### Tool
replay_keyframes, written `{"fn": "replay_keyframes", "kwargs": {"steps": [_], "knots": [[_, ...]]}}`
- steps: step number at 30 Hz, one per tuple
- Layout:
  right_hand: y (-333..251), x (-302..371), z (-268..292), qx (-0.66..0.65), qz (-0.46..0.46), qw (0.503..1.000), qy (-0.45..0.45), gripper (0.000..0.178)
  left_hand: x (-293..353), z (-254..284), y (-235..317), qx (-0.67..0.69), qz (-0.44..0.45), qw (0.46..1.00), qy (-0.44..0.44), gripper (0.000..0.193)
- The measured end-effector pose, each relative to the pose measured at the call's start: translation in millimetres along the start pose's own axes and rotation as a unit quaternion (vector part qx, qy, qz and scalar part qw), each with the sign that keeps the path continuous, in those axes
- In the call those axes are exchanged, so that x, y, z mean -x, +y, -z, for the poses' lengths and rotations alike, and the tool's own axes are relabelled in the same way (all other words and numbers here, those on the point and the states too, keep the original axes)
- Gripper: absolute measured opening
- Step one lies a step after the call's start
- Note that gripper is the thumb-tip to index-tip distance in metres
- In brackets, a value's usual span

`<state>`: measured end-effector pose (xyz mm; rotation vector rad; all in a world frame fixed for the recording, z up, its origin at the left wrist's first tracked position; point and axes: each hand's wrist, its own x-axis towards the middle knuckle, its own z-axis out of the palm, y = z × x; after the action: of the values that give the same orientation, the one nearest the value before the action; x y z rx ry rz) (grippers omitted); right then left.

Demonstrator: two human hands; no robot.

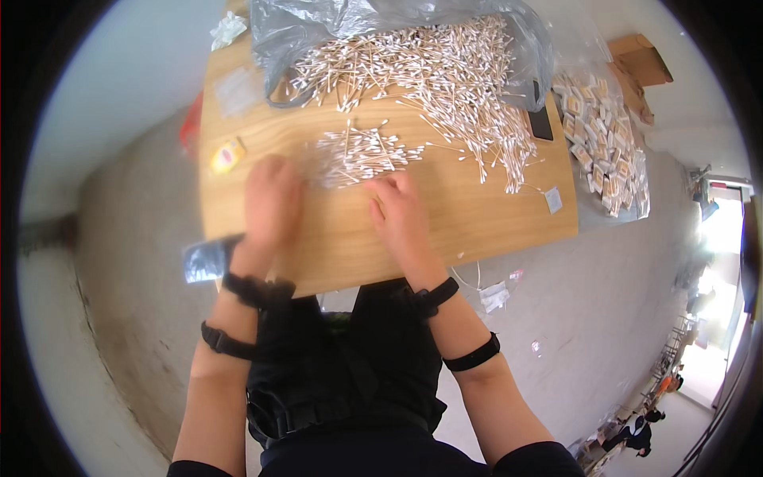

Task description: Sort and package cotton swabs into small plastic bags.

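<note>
A small pile of wooden-stick cotton swabs [362, 155] lies on the wooden table in front of me, with sticks pointing in mixed directions. Its left side is smeared by motion. My left hand [273, 203] is beside that blurred side, its fingers too smeared to tell what they hold. At the pile's near edge, my right hand [401, 215] has bent fingers against the swab ends, with the thumb apart and no swab visible in it. A much larger heap of swabs [469, 87] spills toward me from a grey plastic bag [318, 20].
A yellow-and-white packet [228, 156] lies on the table's left. A dark phone [541, 123] and a small white square packet [553, 199] are on the right. Beyond the right edge, a clear bag [632, 208] holds many small boxes. A blue plastic packet [205, 262] juts past the left edge.
</note>
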<state>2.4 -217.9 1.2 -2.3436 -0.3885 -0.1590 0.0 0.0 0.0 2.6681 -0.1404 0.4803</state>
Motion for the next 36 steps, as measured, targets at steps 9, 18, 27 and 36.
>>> {"fn": "replay_keyframes", "kwargs": {"steps": [9,18,27,36], "knots": [[-4,6,-11,-0.064,-0.064,0.994,-0.064,0.018,-13,-3,-6,-0.008,-0.044,0.999,-0.017,0.024],[-3,1,-14,-0.08,-0.079,0.992,-0.062,0.016,7,4,-12,-0.038,-0.002,0.998,-0.041,0.016],[-12,-18,-24,-0.091,-0.008,0.994,-0.065,0.026,17,10,-12,0.004,0.007,1.0,-0.023,0.012],[-13,-21,-26,-0.055,-0.04,0.996,-0.05,0.036,35,33,-20,0.021,0.055,0.997,-0.045,0.01]]}}
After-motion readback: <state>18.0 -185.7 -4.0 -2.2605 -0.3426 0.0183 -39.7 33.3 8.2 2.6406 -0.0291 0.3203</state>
